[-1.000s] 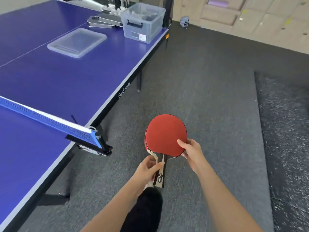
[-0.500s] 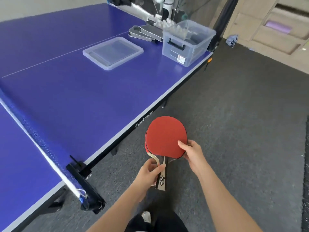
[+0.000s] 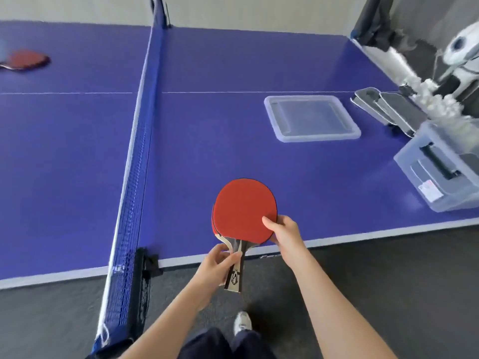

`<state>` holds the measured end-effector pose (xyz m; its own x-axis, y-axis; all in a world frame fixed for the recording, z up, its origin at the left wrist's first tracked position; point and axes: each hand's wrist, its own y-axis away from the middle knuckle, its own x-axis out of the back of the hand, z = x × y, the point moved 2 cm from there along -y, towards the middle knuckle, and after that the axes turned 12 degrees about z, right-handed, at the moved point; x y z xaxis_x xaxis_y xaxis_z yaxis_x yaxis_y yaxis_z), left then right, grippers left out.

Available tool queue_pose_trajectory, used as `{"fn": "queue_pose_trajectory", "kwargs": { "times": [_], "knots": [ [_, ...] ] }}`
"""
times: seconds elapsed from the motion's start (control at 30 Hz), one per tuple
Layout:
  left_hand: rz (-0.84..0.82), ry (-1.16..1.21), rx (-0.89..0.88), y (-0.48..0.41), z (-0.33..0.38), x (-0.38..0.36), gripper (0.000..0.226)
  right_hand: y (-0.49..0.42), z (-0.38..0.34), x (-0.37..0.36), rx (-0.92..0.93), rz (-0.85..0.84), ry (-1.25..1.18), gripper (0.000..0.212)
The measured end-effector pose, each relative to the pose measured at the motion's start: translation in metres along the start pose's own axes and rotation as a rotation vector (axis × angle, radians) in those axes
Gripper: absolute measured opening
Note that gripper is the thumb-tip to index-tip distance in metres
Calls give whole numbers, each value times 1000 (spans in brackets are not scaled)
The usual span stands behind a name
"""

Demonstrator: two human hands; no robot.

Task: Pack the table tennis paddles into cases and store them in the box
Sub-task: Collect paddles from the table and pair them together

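So right now I've got what looks like two red paddles (image 3: 243,208) stacked face to face, held out over the near edge of the blue table (image 3: 207,125), just right of the net (image 3: 134,156). My left hand (image 3: 216,265) is wrapped around the handles (image 3: 235,274), and my right hand (image 3: 283,233) is pinching the lower right rim of the blades, thumb on top of the red rubber. Both grips are closed on the stack. The clear box (image 3: 440,182) sits at the right end of the table, its lid (image 3: 311,117) lying flat beside it, with the grey cases (image 3: 394,107) just behind. One more blurry red paddle (image 3: 26,59) lies on the far left side, across the net.
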<state>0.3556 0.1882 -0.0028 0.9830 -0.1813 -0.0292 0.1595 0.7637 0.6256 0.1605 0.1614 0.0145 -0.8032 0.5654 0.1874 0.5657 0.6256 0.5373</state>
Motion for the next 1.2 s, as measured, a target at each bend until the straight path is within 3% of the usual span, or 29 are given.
{"fn": "queue_pose_trajectory", "kwargs": {
  "times": [0.27,0.5,0.67,0.93,1.2],
  "knots": [
    [271,41,-3,-41,23,47,28,-47,-26,-96,-3,-219,108,30],
    [415,74,23,-76,25,87,29,-72,-23,-163,-19,-261,223,27],
    [405,131,84,-96,27,97,28,-88,-19,-191,-56,-264,254,20],
    [446,137,145,-117,33,101,28,-103,-16,-202,-74,-212,326,31],
    [514,89,139,-116,29,106,13,-98,-12,-206,1,-148,452,26]
  ]
}}
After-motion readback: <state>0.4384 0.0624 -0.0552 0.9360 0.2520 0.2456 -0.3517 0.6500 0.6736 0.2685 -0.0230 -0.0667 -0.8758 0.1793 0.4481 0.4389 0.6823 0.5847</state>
